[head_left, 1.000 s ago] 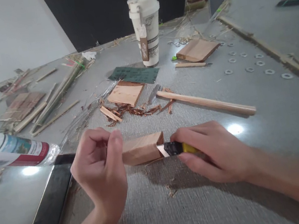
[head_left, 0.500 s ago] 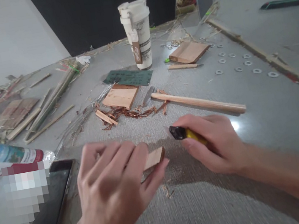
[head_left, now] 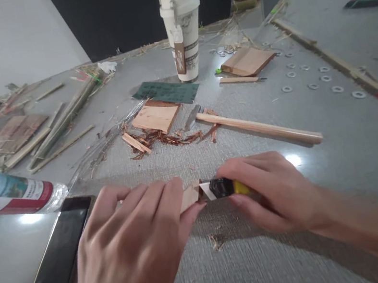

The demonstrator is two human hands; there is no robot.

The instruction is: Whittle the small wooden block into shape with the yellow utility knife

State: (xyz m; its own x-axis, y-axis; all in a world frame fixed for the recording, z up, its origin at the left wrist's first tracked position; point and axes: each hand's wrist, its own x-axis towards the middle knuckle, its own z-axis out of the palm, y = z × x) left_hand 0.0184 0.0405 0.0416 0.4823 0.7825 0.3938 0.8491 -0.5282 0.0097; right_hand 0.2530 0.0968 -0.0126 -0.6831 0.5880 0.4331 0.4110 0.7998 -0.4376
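Observation:
My left hand (head_left: 136,238) is closed around a small block of wood (head_left: 190,196), whose right end sticks out past the fingers. Most of the block is hidden under the hand. My right hand (head_left: 271,193) grips a black and yellow utility knife (head_left: 223,187). The knife's short blade touches the bark-brown right end of the block. Wood shavings (head_left: 217,242) lie on the grey table just below the two hands. Beyond them are a square wooden piece (head_left: 156,116), strips of brown bark (head_left: 170,138) and a hammer-like tool with a wooden handle (head_left: 263,127).
A white lidded cup (head_left: 184,32) stands at the back beside a green sheet (head_left: 165,92). To the left lie a plastic bottle (head_left: 11,190) and a phone (head_left: 60,252). Several metal washers (head_left: 313,86) and another wooden piece (head_left: 248,60) lie at the right.
My right hand has brought the knife down and left, so its blade now meets the block's end. Before, there was a gap between them. The camera view has shifted slightly.

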